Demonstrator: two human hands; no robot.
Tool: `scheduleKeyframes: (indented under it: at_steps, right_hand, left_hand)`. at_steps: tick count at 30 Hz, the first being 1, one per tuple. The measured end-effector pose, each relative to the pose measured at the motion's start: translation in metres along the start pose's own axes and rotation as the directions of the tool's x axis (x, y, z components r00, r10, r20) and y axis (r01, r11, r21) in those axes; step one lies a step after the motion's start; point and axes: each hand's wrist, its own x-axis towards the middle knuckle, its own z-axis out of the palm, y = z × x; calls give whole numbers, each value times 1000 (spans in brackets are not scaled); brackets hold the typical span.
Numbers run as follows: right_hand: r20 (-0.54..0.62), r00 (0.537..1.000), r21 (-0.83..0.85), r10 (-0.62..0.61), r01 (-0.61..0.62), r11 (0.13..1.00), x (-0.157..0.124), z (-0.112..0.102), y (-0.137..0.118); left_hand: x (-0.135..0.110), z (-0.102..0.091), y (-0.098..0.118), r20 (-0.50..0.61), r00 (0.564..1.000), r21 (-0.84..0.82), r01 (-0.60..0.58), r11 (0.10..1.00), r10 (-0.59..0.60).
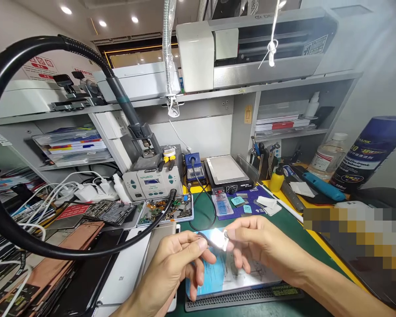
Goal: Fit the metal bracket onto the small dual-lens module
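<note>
My left hand and right hand, both loosely curled, are pinching a small glaring part; I'm seeing its long axis running crosswise above a blue pad, dark end leftward.

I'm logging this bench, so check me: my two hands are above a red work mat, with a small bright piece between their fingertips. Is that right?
Not quite: the work mat is green, not red, as the head view shows. The rest stands: your left hand and right hand are above it, with a small bright piece between their fingertips.
</note>
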Motion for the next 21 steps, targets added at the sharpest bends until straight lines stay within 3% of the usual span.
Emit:
scheduleKeyframes:
  at_steps: [4, 11, 21]
  right_hand:
    - [18, 998, 77, 62, -64, 995, 2, -1, 3]
    - [47, 994, 141, 98, -104, 985, 5, -2, 6]
    - [152, 976, 151, 155, -178, 972, 5, -5, 10]
  left_hand:
    - [1, -1, -2, 21, 1000, -5, -23, 1000, 23]
    - [1, 1, -5, -7, 994, 170, -109, 979, 112]
    - [2, 0, -12, 103, 988, 211, -139, 967, 120]
